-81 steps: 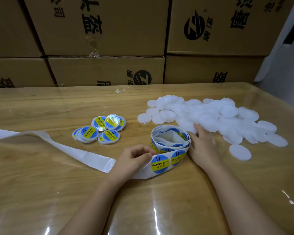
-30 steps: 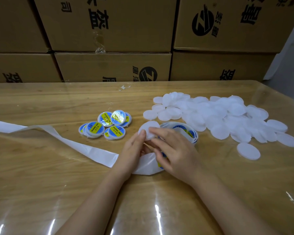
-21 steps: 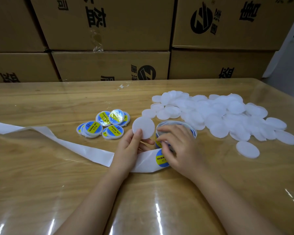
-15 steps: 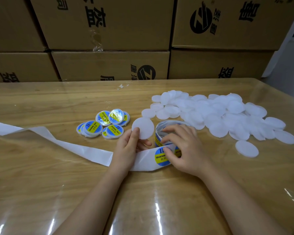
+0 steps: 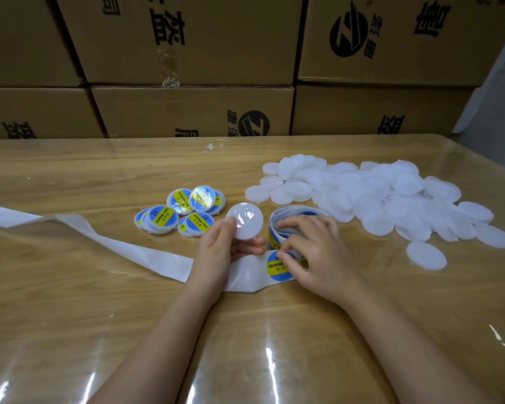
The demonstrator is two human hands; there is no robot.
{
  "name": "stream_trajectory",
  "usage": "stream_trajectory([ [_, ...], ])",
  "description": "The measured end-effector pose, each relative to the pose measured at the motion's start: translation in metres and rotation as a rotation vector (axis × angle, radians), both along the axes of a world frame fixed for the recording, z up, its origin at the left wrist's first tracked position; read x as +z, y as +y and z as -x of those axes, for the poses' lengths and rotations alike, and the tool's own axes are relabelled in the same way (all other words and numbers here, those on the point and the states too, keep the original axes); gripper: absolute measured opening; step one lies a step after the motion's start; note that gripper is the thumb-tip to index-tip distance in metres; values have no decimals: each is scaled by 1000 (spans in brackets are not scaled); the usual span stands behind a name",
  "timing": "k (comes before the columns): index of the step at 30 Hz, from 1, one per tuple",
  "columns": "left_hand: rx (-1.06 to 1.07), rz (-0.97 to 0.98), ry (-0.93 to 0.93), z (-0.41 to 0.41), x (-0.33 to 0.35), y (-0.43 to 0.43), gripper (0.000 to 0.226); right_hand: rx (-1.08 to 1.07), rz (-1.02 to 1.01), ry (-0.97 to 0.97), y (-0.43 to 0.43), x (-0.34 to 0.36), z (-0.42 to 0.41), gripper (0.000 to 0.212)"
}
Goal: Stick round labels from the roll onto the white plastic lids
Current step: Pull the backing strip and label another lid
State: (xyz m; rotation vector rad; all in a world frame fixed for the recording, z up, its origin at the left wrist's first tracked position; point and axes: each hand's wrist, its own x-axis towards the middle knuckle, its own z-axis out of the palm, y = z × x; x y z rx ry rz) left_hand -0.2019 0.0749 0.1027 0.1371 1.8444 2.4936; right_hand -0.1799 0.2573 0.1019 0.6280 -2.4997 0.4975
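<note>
Our left hand grips a blank lid by its rim, just beyond the thumb. It looks light, stiff and slick. Our right hand pinches a label on the roll's loose end, under its fingertips. We judge it thin and floppy, best lifted by its edge.

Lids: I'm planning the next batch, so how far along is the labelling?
Early on. Done: a small cluster of labelled lids. In hand: the left hand holds a bare lid, while the right hand pinches the edge of a label that is still on the strip. Left: a big pile of unlabelled lids, far more than those finished.
</note>
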Motion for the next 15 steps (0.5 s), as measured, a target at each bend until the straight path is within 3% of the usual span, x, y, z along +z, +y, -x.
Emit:
stream_trajectory([
  [4,18,32,-1,-1,0,-1,12,-7,-3,-1,0,1,0,11],
  [8,35,157,125,-3,-1,0,8,-19,6,16,-1,1,-1,12],
  [15,197,572,561,-6,-8,6,30,-52,3,47,-4,1,2,15],
])
